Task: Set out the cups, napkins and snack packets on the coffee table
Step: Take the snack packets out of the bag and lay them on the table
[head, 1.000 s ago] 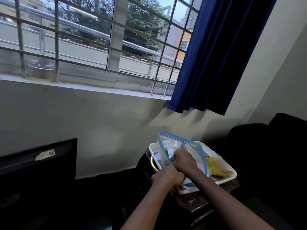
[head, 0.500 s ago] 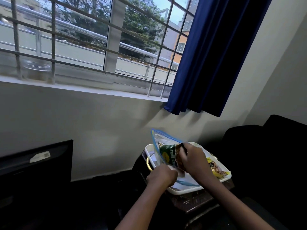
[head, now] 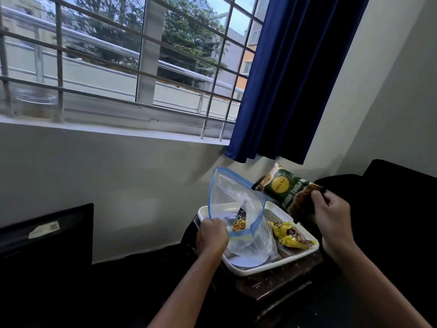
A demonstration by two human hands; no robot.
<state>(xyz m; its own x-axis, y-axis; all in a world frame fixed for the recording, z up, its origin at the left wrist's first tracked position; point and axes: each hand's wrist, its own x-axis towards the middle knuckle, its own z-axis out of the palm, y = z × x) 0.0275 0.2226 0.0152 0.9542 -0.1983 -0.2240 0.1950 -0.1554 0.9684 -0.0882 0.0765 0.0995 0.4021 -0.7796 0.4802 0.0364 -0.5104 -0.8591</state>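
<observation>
The right hand (head: 331, 216) pinches one end of a green snack packet (head: 285, 189), holding it in the air above the far right corner of the white tray (head: 272, 268). The left hand (head: 211, 235) grips the mouth of a clear zip bag (head: 236, 204), which stands open in the tray; a second small packet (head: 239, 221) appears to sit inside it. A yellow packet (head: 289, 235) lies in the tray, just right of the bag. The tray rests on a dark wooden table (head: 279, 282).
</observation>
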